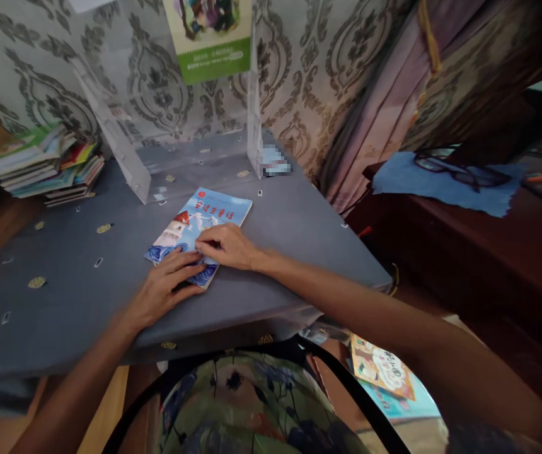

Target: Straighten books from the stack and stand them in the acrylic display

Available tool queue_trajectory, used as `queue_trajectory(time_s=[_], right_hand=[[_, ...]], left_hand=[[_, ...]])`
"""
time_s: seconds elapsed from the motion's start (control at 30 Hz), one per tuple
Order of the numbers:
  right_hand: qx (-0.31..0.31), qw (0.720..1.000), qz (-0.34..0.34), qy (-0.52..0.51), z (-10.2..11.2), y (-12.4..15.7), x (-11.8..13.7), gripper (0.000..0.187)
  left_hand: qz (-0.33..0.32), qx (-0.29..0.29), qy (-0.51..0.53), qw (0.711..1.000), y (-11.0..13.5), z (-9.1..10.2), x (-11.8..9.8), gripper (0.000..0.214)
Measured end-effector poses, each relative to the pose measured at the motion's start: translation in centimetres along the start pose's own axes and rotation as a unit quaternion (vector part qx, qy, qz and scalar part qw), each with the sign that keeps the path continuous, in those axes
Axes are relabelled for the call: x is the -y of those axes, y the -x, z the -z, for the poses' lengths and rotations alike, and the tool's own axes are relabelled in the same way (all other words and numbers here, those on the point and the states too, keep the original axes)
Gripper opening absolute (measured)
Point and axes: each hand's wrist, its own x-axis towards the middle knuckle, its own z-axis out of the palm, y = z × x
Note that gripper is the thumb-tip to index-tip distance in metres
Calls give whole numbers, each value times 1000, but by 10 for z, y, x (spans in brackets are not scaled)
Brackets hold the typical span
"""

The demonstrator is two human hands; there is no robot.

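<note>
A thin blue picture book (214, 211) lies flat on the grey table cover (86, 284), its cover showing a white castle with a red roof. My left hand (167, 284) rests on the book's near corner with fingers stretched out flat. My right hand (226, 246) lies on the book's near right edge, fingers curled down onto the cover; whether it pinches the edge I cannot tell.
A clear plastic stand (167, 126) rises behind the book, with a green booklet (212, 38) in it. A stack of books (44, 167) sits at the far left. Glasses (455, 167) on a blue cloth (441, 183) lie on a dark wooden surface at right. More books (384, 372) lie below the table edge.
</note>
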Motion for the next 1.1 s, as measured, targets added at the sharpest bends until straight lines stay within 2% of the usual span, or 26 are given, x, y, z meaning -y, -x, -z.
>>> queue_trajectory(time_s=[0.13,0.3,0.57,0.7,1.1], right_hand=[[1,997,15,-77,-1,2,2,30],[32,988,41,-148,2,4,6,30],[42,961,35,-270,4,6,13,28],[37,955,26,-294,5,6,16,26],[56,953,23,-298,8,7,18,27]], left_hand=[[28,9,30,999,-3,5,-1,30],[53,0,58,997,-6,8,-4,26],[53,-16,64,996,-7,8,-7,26],[57,-4,62,996,-8,9,-8,28],[13,-10,55,998,-8,11,-10,22]])
